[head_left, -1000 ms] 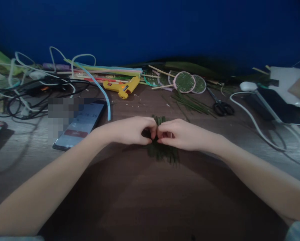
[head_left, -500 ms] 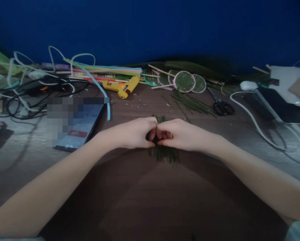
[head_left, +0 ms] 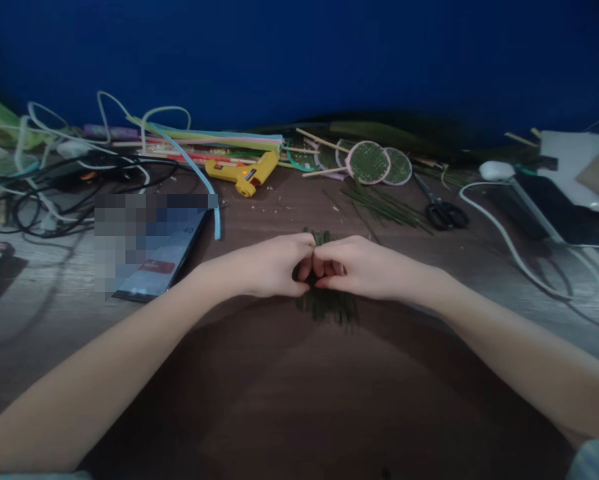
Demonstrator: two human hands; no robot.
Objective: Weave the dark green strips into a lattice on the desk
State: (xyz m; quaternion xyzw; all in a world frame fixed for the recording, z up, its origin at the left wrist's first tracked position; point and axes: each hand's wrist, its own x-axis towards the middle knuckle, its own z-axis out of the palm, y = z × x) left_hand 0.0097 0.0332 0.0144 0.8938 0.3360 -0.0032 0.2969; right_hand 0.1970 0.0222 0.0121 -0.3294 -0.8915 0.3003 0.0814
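A small piece of narrow green leaf strips (head_left: 328, 309) lies over the table in front of me, its ends showing above and below my fingers. My left hand (head_left: 281, 264) is closed on it, fingertips curled in. My right hand (head_left: 355, 267) is curled the same way, knuckles meeting those of the left. The middle of the strips is hidden behind both hands. Beyond the right hand lies a loose bunch of thin green strips (head_left: 387, 208).
Behind are a yellow glue gun (head_left: 244, 175), round woven fans (head_left: 368, 163) on sticks and black-handled scissors (head_left: 445, 215). A phone (head_left: 179, 250) and tangled cables (head_left: 34, 193) lie left. On the right are a dark device (head_left: 564, 210) and a white cable (head_left: 502, 227).
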